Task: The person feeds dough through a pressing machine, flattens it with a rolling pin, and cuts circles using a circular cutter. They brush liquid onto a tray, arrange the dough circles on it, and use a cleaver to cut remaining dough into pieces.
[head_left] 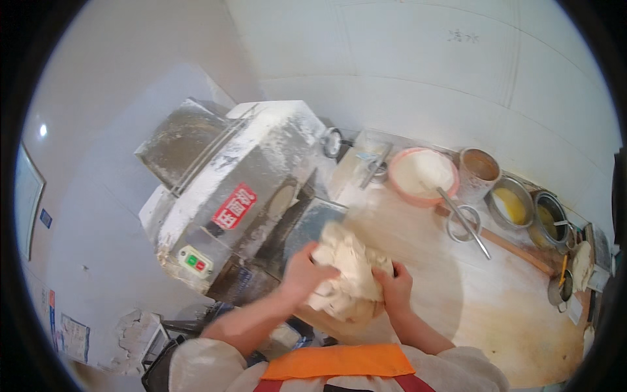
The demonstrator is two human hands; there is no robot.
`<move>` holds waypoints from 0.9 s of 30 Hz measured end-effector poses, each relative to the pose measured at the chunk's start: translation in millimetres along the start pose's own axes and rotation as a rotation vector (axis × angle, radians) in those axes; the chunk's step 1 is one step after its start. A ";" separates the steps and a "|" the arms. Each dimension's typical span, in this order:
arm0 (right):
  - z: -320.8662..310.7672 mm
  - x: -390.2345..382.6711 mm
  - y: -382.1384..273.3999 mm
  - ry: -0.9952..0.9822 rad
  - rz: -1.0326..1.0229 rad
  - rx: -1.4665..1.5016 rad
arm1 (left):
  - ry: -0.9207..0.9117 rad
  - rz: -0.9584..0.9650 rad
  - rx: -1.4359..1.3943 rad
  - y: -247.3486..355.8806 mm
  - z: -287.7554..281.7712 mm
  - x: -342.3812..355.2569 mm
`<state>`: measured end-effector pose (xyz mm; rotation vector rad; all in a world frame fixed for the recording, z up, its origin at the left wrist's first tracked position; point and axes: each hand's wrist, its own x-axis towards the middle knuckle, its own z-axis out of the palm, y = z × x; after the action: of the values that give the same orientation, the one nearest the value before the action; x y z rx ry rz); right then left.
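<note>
A large, lumpy mass of pale dough [346, 277] is held between my two hands above the near left edge of the worktable. My left hand [308, 273] grips its left side, with the thumb across the front. On the right side, my right hand [395, 286] is closed on the dough, thumb on top and the other fingers partly hidden behind it. The dough's surface is folded and uneven. Just beyond it lies the metal feed plate [317, 222] of a flour-dusted dough-pressing machine [241, 189].
Flour covers the wooden worktable [431, 261]. Along its back stand a pink bowl of flour [405, 193], a brown-filled container [480, 173], a metal bowl with yellow contents [509, 202] and a dark pot [550, 219]. A wooden rolling pin [516, 251] and a metal-handled tool [473, 232] lie nearer.
</note>
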<state>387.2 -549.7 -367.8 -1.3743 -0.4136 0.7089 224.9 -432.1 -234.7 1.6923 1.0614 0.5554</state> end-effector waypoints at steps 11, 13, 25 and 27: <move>244.8 -3.2 -216.3 -0.639 -0.937 0.020 | 0.578 0.680 -0.205 216.5 -366.1 74.5; 266.2 -26.1 -188.7 -0.781 -1.018 -0.143 | 0.576 0.656 -0.142 187.9 -420.2 110.5; 309.6 -31.2 -69.2 -1.062 -1.476 -0.194 | 0.330 0.400 1.109 -22.2 -434.7 278.3; 309.1 -26.8 -69.4 -1.014 -1.448 -0.153 | 0.149 0.308 0.916 0.0 -416.8 282.5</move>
<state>181.7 -341.6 -243.2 -0.4268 -2.0081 0.0497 45.7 22.6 -113.5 2.6796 1.2691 0.4058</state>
